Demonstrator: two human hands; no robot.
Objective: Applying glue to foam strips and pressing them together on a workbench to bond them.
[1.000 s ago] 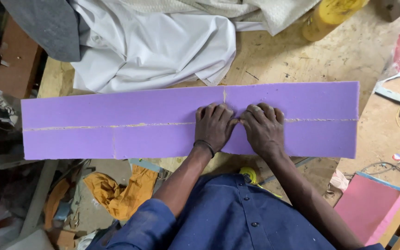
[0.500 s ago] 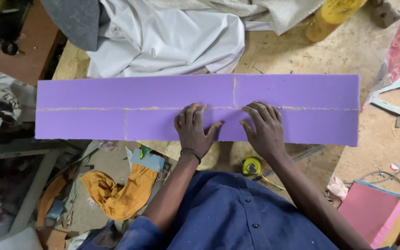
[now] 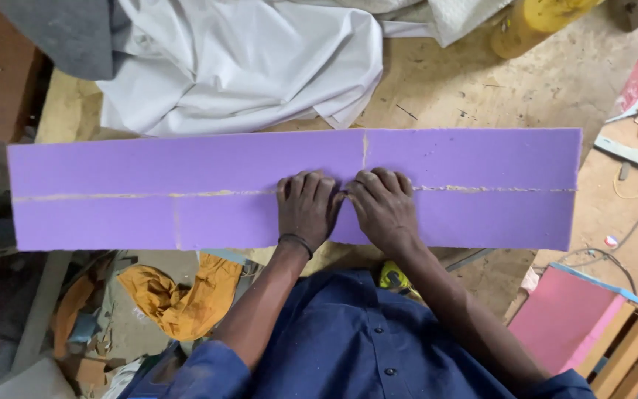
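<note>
Under both palms lies a long purple foam board (image 3: 149, 192), its long axis running left to right across the wooden workbench (image 3: 452, 81). The left hand (image 3: 306, 209) and right hand (image 3: 383, 207) press flat side by side, thumbs touching, fingers on the glued seam (image 3: 481, 189). Beyond the fingertips lies white cloth (image 3: 245, 66).

The left hand (image 3: 306, 209) is being brought back beside the right hand (image 3: 382, 207), closing the gap that was open half a second ago. Both hands are now being pressed flat, side by side and touching, over the pale seam (image 3: 149, 195) along the purple board (image 3: 112, 170), near its crosswise joint (image 3: 365, 151).
</note>
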